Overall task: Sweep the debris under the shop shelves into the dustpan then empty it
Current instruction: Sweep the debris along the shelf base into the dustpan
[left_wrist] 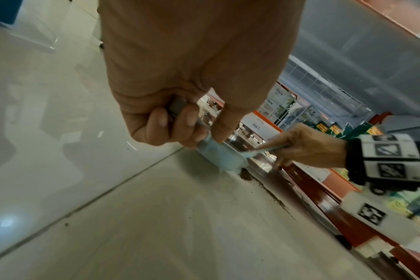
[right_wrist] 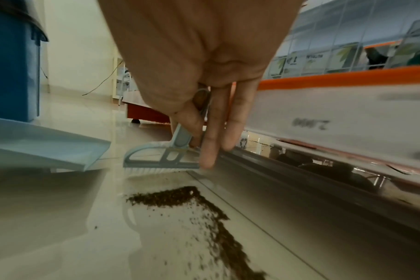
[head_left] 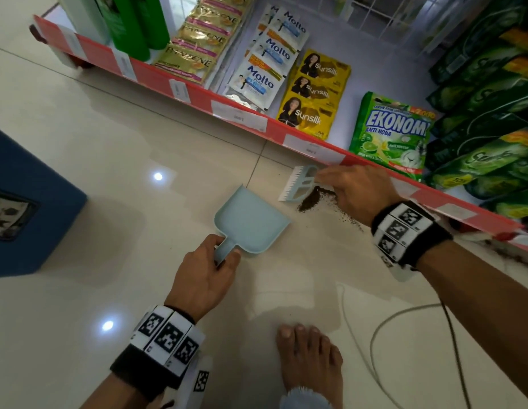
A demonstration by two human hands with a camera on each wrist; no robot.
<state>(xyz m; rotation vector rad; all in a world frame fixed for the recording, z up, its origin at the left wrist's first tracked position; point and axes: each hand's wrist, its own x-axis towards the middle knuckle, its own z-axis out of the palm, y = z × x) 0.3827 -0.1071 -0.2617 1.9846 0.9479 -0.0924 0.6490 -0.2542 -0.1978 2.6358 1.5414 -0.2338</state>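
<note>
A pale blue dustpan (head_left: 249,221) lies on the tiled floor, and my left hand (head_left: 203,271) grips its short handle (left_wrist: 180,113). My right hand (head_left: 357,191) holds the handle of a small pale blue hand brush (head_left: 299,184), whose white bristles (right_wrist: 153,171) touch the floor just beyond the debris. A dark heap of crumbs (head_left: 311,199) lies between brush and hand, with a thin trail (right_wrist: 218,227) running back along the shelf base. The dustpan's open mouth (right_wrist: 84,151) sits a little left of the pile and holds nothing.
The red-edged bottom shelf (head_left: 197,95) carries shampoo sachets and green detergent packs (head_left: 392,134), overhanging the floor. A blue bin (head_left: 23,208) stands at the left. My bare foot (head_left: 311,358) and two cables (head_left: 383,329) lie behind my hands.
</note>
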